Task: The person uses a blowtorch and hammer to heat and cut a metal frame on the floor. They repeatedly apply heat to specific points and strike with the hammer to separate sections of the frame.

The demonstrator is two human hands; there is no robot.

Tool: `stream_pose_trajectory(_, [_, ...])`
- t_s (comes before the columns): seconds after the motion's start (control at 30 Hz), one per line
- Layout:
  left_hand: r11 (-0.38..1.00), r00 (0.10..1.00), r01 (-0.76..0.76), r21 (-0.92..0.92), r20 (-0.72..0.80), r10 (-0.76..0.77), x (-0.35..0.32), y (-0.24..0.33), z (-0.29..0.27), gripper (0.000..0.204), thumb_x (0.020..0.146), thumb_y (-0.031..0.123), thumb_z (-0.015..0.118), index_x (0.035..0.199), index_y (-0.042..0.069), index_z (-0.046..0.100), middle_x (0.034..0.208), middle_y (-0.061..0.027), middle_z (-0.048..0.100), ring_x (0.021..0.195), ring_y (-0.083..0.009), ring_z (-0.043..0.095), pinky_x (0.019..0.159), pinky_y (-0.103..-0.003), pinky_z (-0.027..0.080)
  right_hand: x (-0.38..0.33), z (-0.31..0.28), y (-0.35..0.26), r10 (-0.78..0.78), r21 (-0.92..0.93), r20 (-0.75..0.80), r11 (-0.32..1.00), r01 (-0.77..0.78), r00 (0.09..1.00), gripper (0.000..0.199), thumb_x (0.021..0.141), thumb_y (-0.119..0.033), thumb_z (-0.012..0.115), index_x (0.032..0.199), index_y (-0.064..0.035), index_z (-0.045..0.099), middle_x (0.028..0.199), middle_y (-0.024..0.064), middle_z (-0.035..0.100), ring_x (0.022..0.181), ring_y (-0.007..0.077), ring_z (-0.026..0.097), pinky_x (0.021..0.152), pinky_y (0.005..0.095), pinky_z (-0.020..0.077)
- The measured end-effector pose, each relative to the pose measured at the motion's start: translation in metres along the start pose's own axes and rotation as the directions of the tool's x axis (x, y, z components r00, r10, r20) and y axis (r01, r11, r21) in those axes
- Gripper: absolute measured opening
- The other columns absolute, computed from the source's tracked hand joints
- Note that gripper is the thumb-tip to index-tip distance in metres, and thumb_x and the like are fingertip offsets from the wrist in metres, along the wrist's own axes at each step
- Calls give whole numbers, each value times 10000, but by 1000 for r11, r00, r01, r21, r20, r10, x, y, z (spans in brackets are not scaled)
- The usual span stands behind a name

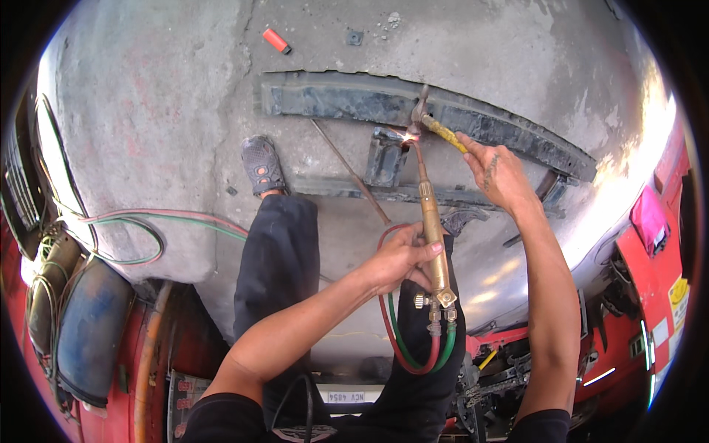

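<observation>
My left hand (pixel 406 257) is closed round the brass body of a gas torch (pixel 434 229), with a red and a green hose looping from its lower end. The torch tip meets a bright glow at the upper right corner of a short dark metal bracket (pixel 385 161). In my right hand (pixel 496 171) is a hammer (pixel 445 134), gripped by its yellow-wrapped handle. The hammer head is just above the glowing spot, over the edge of a long curved dark metal beam (pixel 332 96) on the concrete. Whether it touches the metal I cannot tell.
A thin metal rod (pixel 347 166) slants beside the bracket, near my shoe (pixel 264 164). Beyond the beam lie a red lighter (pixel 277 40) and a small square plate (pixel 354 37). Gas cylinders (pixel 94 328) stand at the left, with hoses (pixel 159 216) across the floor. Red vehicle parts (pixel 650 266) are at right.
</observation>
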State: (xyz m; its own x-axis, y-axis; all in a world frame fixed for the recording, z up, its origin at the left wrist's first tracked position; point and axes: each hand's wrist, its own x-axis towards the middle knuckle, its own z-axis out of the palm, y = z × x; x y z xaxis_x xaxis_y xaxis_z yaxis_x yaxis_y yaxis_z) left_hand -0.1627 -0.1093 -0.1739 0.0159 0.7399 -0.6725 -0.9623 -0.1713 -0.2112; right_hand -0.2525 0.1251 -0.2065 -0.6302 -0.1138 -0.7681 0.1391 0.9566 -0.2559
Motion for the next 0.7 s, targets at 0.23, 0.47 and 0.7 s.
stream_pose_trajectory(0.23, [1000, 1000, 2, 22, 26, -3, -6, 1, -1, 614, 1014, 221, 621, 1478, -33, 309, 1208, -164, 592, 1020, -264, 686, 700, -401, 648, -5, -8, -12, 111, -33, 37, 993, -110, 993, 423, 1007, -194, 558, 1427, -149, 580, 802, 265, 679, 783, 427, 684, 739, 516, 536])
stream_pose_trajectory(0.47, [999, 1000, -13, 39, 13, 12, -11, 3, -9, 625, 1018, 215, 609, 1503, -26, 297, 1213, -160, 585, 1011, -249, 684, 696, -385, 649, 10, -13, -12, 27, -17, 36, 999, -27, 999, 421, 1014, -186, 550, 1434, -174, 575, 806, 255, 669, 779, 433, 664, 765, 514, 529])
stream_pose_trajectory(0.7, [999, 1000, -5, 44, 31, 4, -13, 3, -12, 618, 1014, 227, 622, 1487, -25, 314, 1224, -158, 580, 1047, -257, 671, 696, -403, 646, -8, 26, 10, 3, -93, -33, 996, -6, 999, 431, 1010, -181, 560, 1439, -147, 560, 863, 263, 676, 815, 462, 656, 754, 522, 517])
